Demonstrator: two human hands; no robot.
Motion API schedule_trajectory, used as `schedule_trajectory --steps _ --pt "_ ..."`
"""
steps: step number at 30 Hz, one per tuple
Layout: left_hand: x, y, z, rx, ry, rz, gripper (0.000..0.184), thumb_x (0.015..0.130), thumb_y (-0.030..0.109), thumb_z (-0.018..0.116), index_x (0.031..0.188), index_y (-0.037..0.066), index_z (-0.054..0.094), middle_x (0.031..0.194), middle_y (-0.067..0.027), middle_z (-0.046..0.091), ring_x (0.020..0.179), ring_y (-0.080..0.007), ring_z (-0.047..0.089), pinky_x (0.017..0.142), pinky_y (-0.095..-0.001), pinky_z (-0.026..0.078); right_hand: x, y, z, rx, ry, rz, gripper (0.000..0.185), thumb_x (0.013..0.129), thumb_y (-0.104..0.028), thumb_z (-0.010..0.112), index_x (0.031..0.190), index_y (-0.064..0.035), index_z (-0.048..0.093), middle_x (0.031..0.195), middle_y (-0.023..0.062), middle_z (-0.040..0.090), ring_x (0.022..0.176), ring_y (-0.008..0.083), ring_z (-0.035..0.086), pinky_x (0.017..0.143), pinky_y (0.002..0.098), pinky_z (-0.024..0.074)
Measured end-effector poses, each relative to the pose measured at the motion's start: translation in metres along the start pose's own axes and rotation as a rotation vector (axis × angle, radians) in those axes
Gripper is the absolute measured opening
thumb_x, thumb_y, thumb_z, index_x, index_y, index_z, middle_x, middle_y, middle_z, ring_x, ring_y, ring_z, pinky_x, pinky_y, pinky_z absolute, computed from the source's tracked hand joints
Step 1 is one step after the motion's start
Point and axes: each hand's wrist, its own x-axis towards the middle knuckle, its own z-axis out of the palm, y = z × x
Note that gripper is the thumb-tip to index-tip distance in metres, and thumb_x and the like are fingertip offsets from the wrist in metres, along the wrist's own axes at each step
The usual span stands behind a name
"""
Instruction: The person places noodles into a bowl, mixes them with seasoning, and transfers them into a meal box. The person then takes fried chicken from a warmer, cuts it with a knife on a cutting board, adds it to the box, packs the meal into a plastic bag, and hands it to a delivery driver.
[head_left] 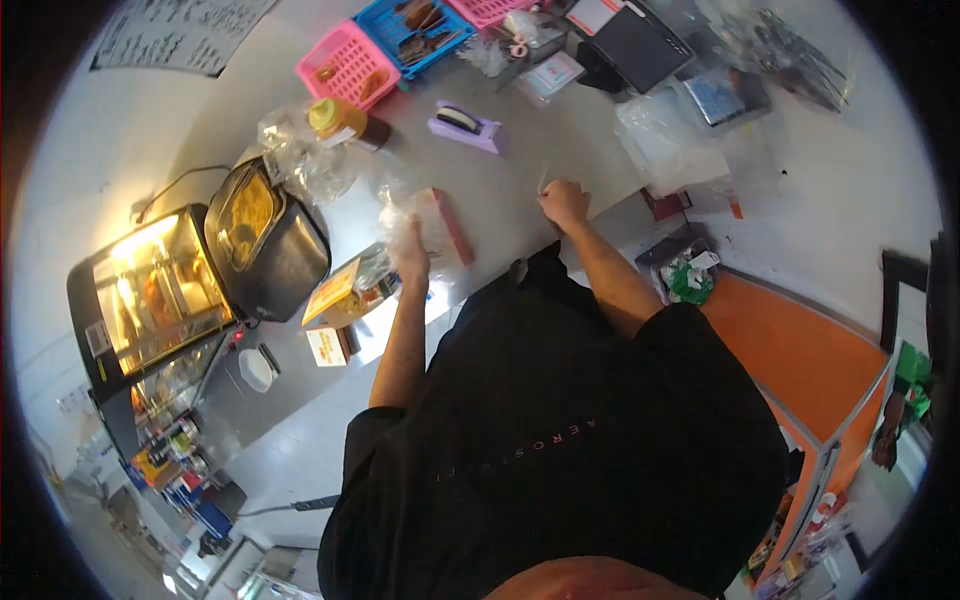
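My left hand [410, 252] is at the counter's front edge, its fingers closed on crinkled clear plastic [397, 205] that looks like a bag. Just right of it lies a pale, see-through packet with a red edge [455, 228]; whether the hand touches it I cannot tell. My right hand [566, 205] is closed in a fist over the counter [500, 200]. A thin whitish piece shows at its fingers, too small to name. Beyond and between both hands stands a purple tape dispenser [468, 128].
A yellow-capped sauce bottle [345, 122] and pink basket [350, 62] stand at the back left, beside a blue basket [415, 35]. Left are a black fryer-like pan [275, 235], a lit food warmer [155, 290] and a yellow box [332, 295]. Plastic bags [665, 140] lie right.
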Motion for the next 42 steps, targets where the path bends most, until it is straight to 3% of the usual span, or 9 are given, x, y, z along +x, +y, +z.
schedule_trajectory --steps 5,6,12,17,20,26,31,34,42 --pt "-0.011 -0.045 -0.033 0.314 -0.276 0.658 0.031 0.092 0.026 0.055 0.1 -0.003 0.063 0.097 -0.0174 0.064 0.09 -0.0302 0.062 0.082 -0.038 0.047 -0.012 -0.036 -0.038 0.869 -0.188 -0.093 0.023 0.075 -0.022 0.073 0.084 -0.0009 0.071 0.084 0.011 0.071 0.075 0.0195 0.069 0.065 0.0332 0.0535" --pt "-0.018 -0.046 -0.038 0.155 -0.276 0.504 0.027 0.09 0.021 0.055 0.1 -0.003 0.063 0.096 -0.0173 0.063 0.09 -0.0307 0.062 0.081 -0.0366 0.048 -0.026 -0.055 -0.047 1.127 -0.28 -0.069 0.022 0.076 -0.02 0.073 0.085 0.0006 0.071 0.082 0.011 0.071 0.075 0.0179 0.069 0.063 0.0314 0.0537" --pt "-0.028 0.02 -0.065 0.263 -0.227 0.722 0.034 0.071 -0.004 0.055 0.101 0.004 0.069 0.095 -0.0101 0.064 0.088 -0.0306 0.061 0.075 -0.0324 0.052 -0.036 -0.13 0.031 0.618 -0.157 -0.461 0.02 0.083 -0.013 0.068 0.096 0.0021 0.069 0.083 0.0093 0.07 0.073 0.0197 0.069 0.063 0.0287 0.0549" --pt "-0.028 0.036 -0.077 0.648 -0.169 0.793 0.037 0.068 0.004 0.06 0.102 0.014 0.072 0.104 -0.0047 0.062 0.11 -0.024 0.05 0.086 -0.0384 0.04 -0.05 -0.16 0.037 0.585 -0.451 -0.741 0.024 0.079 -0.016 0.07 0.097 -0.0006 0.069 0.086 0.0124 0.071 0.079 0.0184 0.069 0.072 0.0313 0.0548" --pt "-0.02 0.027 -0.076 0.424 -0.187 0.818 0.033 0.069 0.006 0.061 0.101 0.011 0.071 0.101 -0.0101 0.064 0.101 -0.0281 0.057 0.081 -0.0406 0.045 -0.049 -0.16 0.026 0.388 -0.456 -0.917 0.025 0.08 -0.018 0.068 0.098 -0.0015 0.069 0.085 0.0137 0.07 0.077 0.0201 0.068 0.07 0.0331 0.0543" --pt "-0.01 0.016 -0.08 0.149 -0.346 0.273 0.014 0.079 0.01 0.063 0.09 0.001 0.067 0.091 -0.0263 0.063 0.076 -0.0327 0.064 0.067 -0.0393 0.05 -0.057 -0.174 0.006 0.271 -0.502 -0.791 0.024 0.081 -0.017 0.068 0.098 -0.0019 0.069 0.088 0.0131 0.069 0.077 0.0214 0.066 0.071 0.0325 0.052" --pt "0.0 -0.023 -0.052 -0.878 -0.499 -0.71 0.024 0.09 0.02 0.062 0.109 0.006 0.058 0.097 -0.0044 0.06 0.092 -0.0204 0.06 0.083 -0.0323 0.05 -0.088 -0.16 0.023 0.702 -0.332 -0.666 0.021 0.079 -0.01 0.069 0.098 -0.0029 0.07 0.094 0.012 0.068 0.084 0.0219 0.065 0.074 0.0324 0.0511" --pt "-0.008 -0.013 -0.053 -1.036 -0.481 -0.855 0.025 0.089 0.019 0.064 0.108 0.005 0.057 0.102 -0.008 0.056 0.101 -0.0201 0.056 0.089 -0.0333 0.048 -0.103 -0.147 0.027 0.587 -0.042 -0.995 0.019 0.079 -0.007 0.07 0.098 -0.0032 0.07 0.1 0.0112 0.066 0.092 0.0199 0.064 0.078 0.032 0.0503" --pt "-0.017 -0.007 -0.039 -1.154 -0.38 -0.843 0.027 0.095 0.017 0.052 0.118 0.004 0.054 0.111 -0.008 0.052 0.106 -0.0206 0.052 0.094 -0.0335 0.046 -0.103 -0.145 0.051 1.022 -0.33 -0.466 0.024 0.087 -0.007 0.066 0.111 -0.0035 0.065 0.098 0.007 0.065 0.089 0.0129 0.061 0.081 0.0261 0.0475"
